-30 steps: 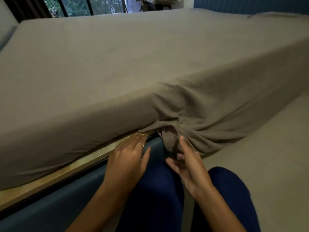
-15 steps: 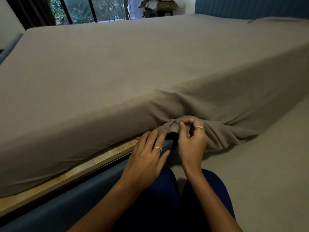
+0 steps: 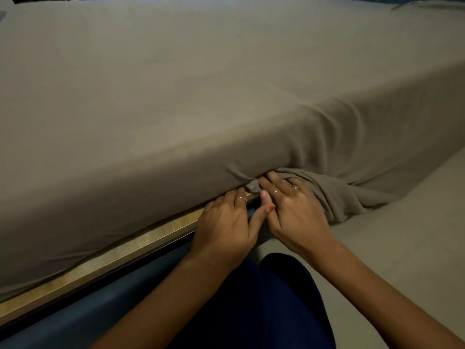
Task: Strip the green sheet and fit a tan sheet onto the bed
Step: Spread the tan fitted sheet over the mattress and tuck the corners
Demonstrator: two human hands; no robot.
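The tan sheet [image 3: 201, 91] covers the whole mattress top and its near side. At the near corner a loose bunch of the sheet [image 3: 334, 195] hangs down onto the floor. My right hand [image 3: 292, 210] lies palm down on that bunch, fingers straight, pressing the fabric in under the mattress corner. My left hand [image 3: 226, 222] is beside it with its fingertips pushed in under the mattress edge, above the wooden slat. No green sheet is in view.
A wooden bed base slat [image 3: 120, 255] shows under the mattress, above the blue padded bed frame [image 3: 75, 316]. My knees in dark blue trousers [image 3: 271, 298] are at the frame. Grey floor [image 3: 407, 248] lies to the right.
Both hands moved in to the corner and went under the mattress edge. The right hand let go of its pinch on the fold and now presses flat. The hanging bunch is smaller.
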